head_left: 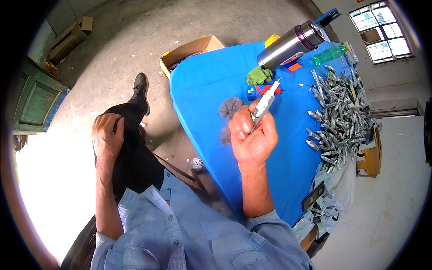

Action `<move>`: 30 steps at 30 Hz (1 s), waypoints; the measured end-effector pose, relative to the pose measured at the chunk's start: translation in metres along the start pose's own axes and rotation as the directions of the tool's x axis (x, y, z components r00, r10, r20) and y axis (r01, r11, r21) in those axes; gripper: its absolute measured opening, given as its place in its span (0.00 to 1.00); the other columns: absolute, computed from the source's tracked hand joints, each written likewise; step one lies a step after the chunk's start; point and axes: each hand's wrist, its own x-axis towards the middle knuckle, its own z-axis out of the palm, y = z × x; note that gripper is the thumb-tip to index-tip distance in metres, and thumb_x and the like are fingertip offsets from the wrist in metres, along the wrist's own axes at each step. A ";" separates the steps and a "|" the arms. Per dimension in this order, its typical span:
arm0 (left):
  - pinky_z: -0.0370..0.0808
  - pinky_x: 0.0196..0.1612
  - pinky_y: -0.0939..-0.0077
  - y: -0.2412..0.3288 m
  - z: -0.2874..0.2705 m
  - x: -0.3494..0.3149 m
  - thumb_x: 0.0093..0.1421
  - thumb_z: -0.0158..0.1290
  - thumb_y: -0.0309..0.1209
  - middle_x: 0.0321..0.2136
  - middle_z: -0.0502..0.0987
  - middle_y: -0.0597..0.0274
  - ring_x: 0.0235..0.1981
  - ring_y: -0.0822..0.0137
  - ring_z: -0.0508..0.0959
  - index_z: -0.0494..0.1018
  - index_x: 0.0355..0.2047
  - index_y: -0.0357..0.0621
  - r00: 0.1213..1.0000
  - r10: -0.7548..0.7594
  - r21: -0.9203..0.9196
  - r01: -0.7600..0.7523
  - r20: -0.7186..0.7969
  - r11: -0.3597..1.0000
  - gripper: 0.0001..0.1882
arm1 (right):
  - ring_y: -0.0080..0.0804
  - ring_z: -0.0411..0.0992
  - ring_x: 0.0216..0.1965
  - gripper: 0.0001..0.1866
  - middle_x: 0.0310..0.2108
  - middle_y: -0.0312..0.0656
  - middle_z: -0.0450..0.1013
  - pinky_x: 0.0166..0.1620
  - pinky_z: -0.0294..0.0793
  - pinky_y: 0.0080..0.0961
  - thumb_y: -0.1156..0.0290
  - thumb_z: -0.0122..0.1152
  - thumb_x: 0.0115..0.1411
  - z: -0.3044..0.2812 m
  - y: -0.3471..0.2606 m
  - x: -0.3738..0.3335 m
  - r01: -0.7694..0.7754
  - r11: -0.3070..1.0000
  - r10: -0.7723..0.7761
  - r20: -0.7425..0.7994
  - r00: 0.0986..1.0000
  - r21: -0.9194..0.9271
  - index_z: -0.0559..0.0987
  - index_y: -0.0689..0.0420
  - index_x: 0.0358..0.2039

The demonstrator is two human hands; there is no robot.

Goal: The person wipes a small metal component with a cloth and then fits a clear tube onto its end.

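My right hand (253, 135) is raised above the blue-covered table (193, 99), its fingers closed around a slim white pen-like piece (266, 100). The piece tilts up and to the right, with a thin brownish tip at its upper end; its lower end is partly hidden by my fingers. Behind it lie a red and blue tube (256, 91) and a dark grey cloth (231, 107). My left hand (108, 135) lies on my knee in dark trousers, fingers stretched out, holding nothing.
A large heap of similar grey-white pieces (339, 112) covers the table's right side. Beyond my right hand are a steel flask (288, 47), a green cloth (259, 75) and a green bottle (330, 55). An open cardboard box (193, 48) stands past the table's far left corner.
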 end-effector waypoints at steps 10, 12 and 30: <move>0.75 0.47 0.63 0.002 -0.001 0.000 0.58 0.61 0.23 0.33 0.81 0.57 0.38 0.56 0.80 0.79 0.34 0.39 1.000 -0.007 -0.005 0.007 -0.002 1.000 0.04 | 0.23 0.58 0.18 0.14 0.18 0.40 0.66 0.24 0.59 0.20 0.62 0.43 0.72 0.001 -0.001 0.001 -0.065 0.998 0.065 -0.034 0.997 0.001 0.74 0.56 0.37; 0.75 0.47 0.63 0.001 0.000 0.000 0.58 0.61 0.23 0.33 0.81 0.57 0.38 0.56 0.80 0.79 0.34 0.39 1.000 -0.010 -0.009 0.010 0.000 1.000 0.04 | 0.23 0.58 0.18 0.14 0.18 0.40 0.66 0.23 0.58 0.20 0.61 0.42 0.73 0.002 -0.001 0.000 -0.081 0.997 0.081 -0.045 0.996 -0.004 0.74 0.55 0.37; 0.75 0.47 0.63 0.001 -0.001 0.000 0.58 0.61 0.23 0.33 0.82 0.58 0.38 0.56 0.80 0.79 0.34 0.39 1.000 -0.009 0.001 0.009 0.000 1.000 0.03 | 0.24 0.60 0.21 0.16 0.23 0.40 0.69 0.25 0.60 0.20 0.60 0.42 0.72 0.005 -0.001 0.001 -0.118 0.993 0.120 -0.052 0.991 0.029 0.76 0.55 0.41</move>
